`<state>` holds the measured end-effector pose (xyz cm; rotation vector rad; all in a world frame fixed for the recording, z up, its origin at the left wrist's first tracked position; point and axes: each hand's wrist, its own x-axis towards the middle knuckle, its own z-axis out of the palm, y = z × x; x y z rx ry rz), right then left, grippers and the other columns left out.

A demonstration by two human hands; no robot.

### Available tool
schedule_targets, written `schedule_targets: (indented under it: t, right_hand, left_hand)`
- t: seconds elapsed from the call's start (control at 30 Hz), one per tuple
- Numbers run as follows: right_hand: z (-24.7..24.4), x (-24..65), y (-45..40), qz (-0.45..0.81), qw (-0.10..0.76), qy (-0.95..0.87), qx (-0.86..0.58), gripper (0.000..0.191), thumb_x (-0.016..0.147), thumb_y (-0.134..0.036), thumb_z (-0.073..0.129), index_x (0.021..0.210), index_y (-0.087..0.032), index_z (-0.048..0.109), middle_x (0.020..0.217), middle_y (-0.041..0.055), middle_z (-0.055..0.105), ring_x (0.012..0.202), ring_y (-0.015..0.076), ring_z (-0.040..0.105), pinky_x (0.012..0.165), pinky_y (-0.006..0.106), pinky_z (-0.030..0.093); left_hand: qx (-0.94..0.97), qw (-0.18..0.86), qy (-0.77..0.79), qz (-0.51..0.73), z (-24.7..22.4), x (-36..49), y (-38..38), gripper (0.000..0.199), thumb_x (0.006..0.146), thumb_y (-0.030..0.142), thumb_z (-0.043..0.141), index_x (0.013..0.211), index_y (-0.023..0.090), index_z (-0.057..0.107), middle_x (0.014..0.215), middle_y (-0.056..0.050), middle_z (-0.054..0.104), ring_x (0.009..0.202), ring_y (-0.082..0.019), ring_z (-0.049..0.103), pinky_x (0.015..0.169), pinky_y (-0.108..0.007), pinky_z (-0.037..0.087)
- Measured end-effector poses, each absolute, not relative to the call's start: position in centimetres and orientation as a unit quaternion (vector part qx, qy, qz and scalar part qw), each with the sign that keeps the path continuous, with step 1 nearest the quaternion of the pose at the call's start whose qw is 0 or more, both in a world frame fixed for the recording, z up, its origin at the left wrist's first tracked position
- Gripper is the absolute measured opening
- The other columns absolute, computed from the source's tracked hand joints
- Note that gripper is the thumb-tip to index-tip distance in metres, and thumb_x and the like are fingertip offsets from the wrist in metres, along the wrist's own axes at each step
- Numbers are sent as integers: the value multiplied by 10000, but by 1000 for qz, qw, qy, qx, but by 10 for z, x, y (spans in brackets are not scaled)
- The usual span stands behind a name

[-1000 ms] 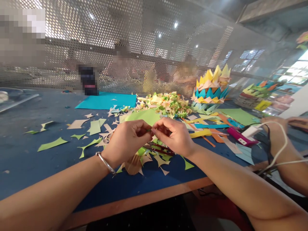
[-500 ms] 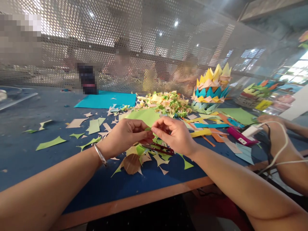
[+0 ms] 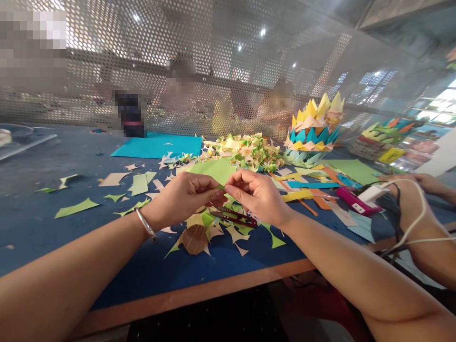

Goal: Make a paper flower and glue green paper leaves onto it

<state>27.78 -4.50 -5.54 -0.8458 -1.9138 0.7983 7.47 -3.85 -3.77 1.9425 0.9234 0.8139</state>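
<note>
Between my fingertips is a small piece of green paper (image 3: 221,187), mostly covered by the fingers. My left hand (image 3: 190,194), with a silver bangle (image 3: 145,224) at the wrist, pinches it from one side. My right hand (image 3: 254,194) pinches it from the other, the two hands almost touching. Under them, small dark red thread snips (image 3: 237,217) lie on green and pale pink paper offcuts (image 3: 238,233). A round brown wooden disc (image 3: 195,239) rests close by, nearer the table's front edge. Just behind my hands lies a larger light green sheet (image 3: 213,169).
Behind is a heap of small cut paper pieces (image 3: 245,149), with a blue sheet (image 3: 160,145) to its left. A layered folded-paper ornament (image 3: 313,133) stands at the back right. A magenta power strip (image 3: 356,202) with cables lies near another person's arm (image 3: 420,228).
Both hands keep the same pinch on the green paper, with slight finger movement. The whole view has shifted a little; the things on the table lie as before.
</note>
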Motion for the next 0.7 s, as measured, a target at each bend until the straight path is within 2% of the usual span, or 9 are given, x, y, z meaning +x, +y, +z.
schedule_targets:
  t: [0.07,0.2,0.3,0.4,0.5,0.6,0.7]
  right_hand:
    - [-56,278,-44,327,431,-771,-336,144,927,-308,666,876,-184,613,686,-39,562,503,65,447,452,220,364]
    - [-54,279,-44,324,445,-766,-331,136,930,-288,656,863,-187,594,691,-37,550,515,67,459,471,228,384]
    - [-52,281,-44,314,467,-757,-331,132,924,-272,654,853,-185,585,706,-28,552,528,70,458,472,232,378]
    - [-53,282,-44,308,466,-761,-330,122,924,-266,649,857,-187,585,704,-27,547,535,72,449,474,234,375]
    - [-55,282,-44,294,453,-774,-330,127,941,-281,630,865,-190,584,705,-30,544,523,67,420,475,235,367]
    - [-56,282,-45,269,446,-787,-331,114,943,-270,620,871,-189,584,707,-26,551,534,70,432,481,235,370]
    - [-56,281,-46,240,441,-799,-331,88,938,-240,611,870,-189,585,698,-26,560,533,71,449,486,235,372]
  left_hand:
    - [783,391,371,311,-36,73,-37,248,874,368,620,747,182,724,782,-53,800,698,-163,731,604,-236,546]
    - [828,307,400,245,-33,64,-30,262,841,402,637,700,194,712,636,-15,733,543,-129,619,496,-215,428]
    - [855,266,411,173,-35,56,-23,177,782,373,676,803,221,764,628,4,704,533,-130,589,485,-217,381]
    - [881,232,388,140,-39,51,-19,212,744,308,667,906,248,790,716,-8,708,625,-158,630,548,-233,410]
    - [893,215,372,132,-41,53,-20,202,731,274,636,860,242,787,792,-28,708,689,-175,640,604,-252,433]
    - [871,219,415,142,-39,57,-22,168,747,265,610,799,227,764,759,-27,717,638,-167,620,582,-259,419]
    - [835,246,445,209,-37,59,-22,151,775,298,608,792,212,730,687,-18,712,596,-162,606,565,-265,424]
